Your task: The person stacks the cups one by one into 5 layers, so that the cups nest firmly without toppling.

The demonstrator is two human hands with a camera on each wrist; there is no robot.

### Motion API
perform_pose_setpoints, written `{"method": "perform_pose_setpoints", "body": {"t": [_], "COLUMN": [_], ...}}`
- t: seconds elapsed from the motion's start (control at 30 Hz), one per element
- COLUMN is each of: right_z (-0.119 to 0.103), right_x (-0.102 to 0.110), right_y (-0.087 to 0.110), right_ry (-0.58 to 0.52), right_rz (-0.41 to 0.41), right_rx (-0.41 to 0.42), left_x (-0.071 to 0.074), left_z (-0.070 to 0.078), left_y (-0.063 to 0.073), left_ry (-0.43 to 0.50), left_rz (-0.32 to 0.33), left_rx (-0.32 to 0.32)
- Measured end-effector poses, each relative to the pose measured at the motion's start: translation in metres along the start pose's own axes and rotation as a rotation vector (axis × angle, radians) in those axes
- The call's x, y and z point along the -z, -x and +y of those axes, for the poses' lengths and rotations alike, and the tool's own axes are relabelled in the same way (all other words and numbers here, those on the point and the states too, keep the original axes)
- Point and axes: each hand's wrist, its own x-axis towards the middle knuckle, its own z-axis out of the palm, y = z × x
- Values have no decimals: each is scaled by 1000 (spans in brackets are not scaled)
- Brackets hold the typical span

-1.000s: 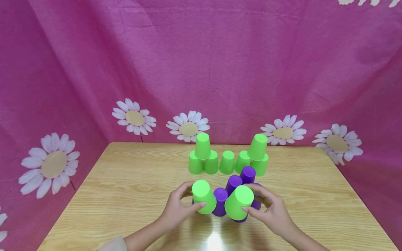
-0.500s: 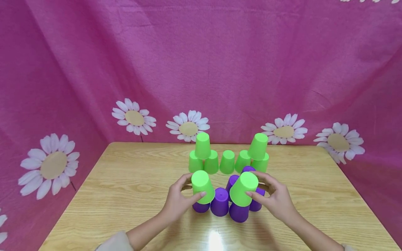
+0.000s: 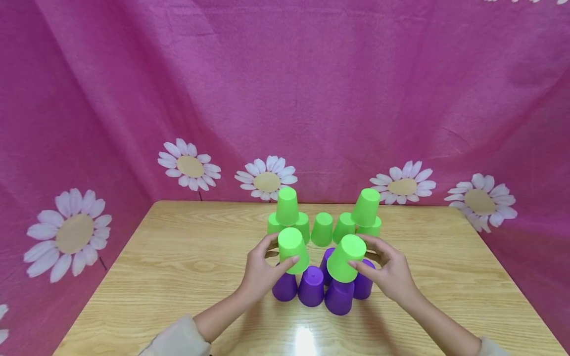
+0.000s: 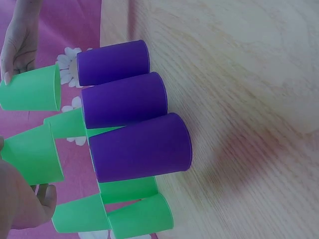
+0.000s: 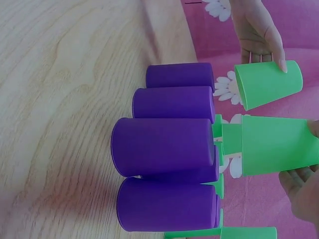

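Observation:
My left hand (image 3: 262, 269) grips an upside-down green cup (image 3: 294, 251) by its sides, thumb in front. On the other side, my right hand (image 3: 394, 272) holds a second green cup (image 3: 348, 257), slightly tilted, in the same kind of grip. Both cups hang in the air above several upside-down purple cups, among them a left one (image 3: 285, 288), a middle one (image 3: 311, 287) and a front right one (image 3: 340, 299). In the right wrist view the right hand's green cup (image 5: 279, 145) is apart from the purple cups (image 5: 164, 147). Raised cups partly hide the rear purple ones.
Behind stands a row of green cups (image 3: 322, 230), upside down on the wooden table (image 3: 191, 252). One green cup (image 3: 287, 206) tops the left pair and another (image 3: 367, 207) tops the right pair. A pink cloth (image 3: 294, 99) with daisies hangs behind the table.
Both hands have lifted their green cups higher and farther from me. The right one also shifted slightly right. The front purple cups now show more fully beneath them.

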Motion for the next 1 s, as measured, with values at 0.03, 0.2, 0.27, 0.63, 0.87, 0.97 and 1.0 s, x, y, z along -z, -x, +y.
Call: {"method": "perform_pose_setpoints", "body": {"t": [0.03, 0.2, 0.27, 0.63, 0.87, 0.97, 1.0], "right_z": [1, 4, 6, 13, 19, 22, 23], "right_x": [0, -1, -1, -5, -6, -7, -7], "right_y": [-1, -5, -7, -15, -25, -31, -32], "right_ry": [-1, 23, 32, 75, 132, 136, 132], "right_rz": [2, 13, 17, 71, 103, 121, 127], "right_rx": [-1, -29, -36, -108, -135, -147, -159], "left_x": [-1, -3, -4, -12, -20, -26, -28], "left_z": [0, 0, 0, 0, 0, -1, -1], "left_y": [-1, -7, -10, -25, -35, -39, -41], "left_ry": [4, 11, 17, 10, 58, 67, 73], "left_rz": [4, 19, 24, 72, 101, 116, 123], "left_rx": [0, 5, 7, 13, 12, -10, -11]}}
